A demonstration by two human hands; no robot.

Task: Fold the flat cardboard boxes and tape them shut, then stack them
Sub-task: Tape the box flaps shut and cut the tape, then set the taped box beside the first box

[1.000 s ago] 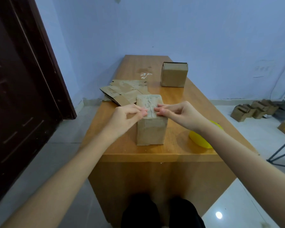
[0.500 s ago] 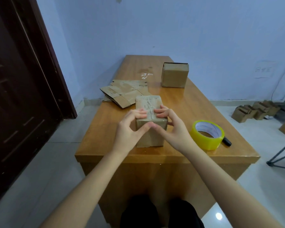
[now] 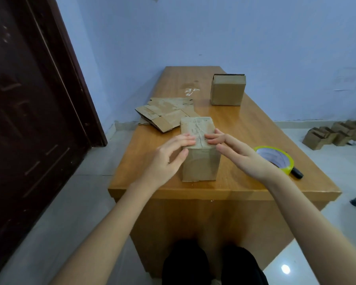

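Both hands, left hand [image 3: 169, 155] and right hand [image 3: 237, 152], lie flat with fingers straight on the box [image 3: 199, 159], probably pressing its tape down, with the tape roll [image 3: 275, 159] waiting at 3 o'clock on the counter [image 3: 245, 128].

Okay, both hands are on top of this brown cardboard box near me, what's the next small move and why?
Probably lift the taped brown cardboard box and carry it to the other folded cardboard box at the far end for stacking. Clear tape already covers its top seam, and the left hand and right hand rest on it with straight fingers, seemingly done pressing.
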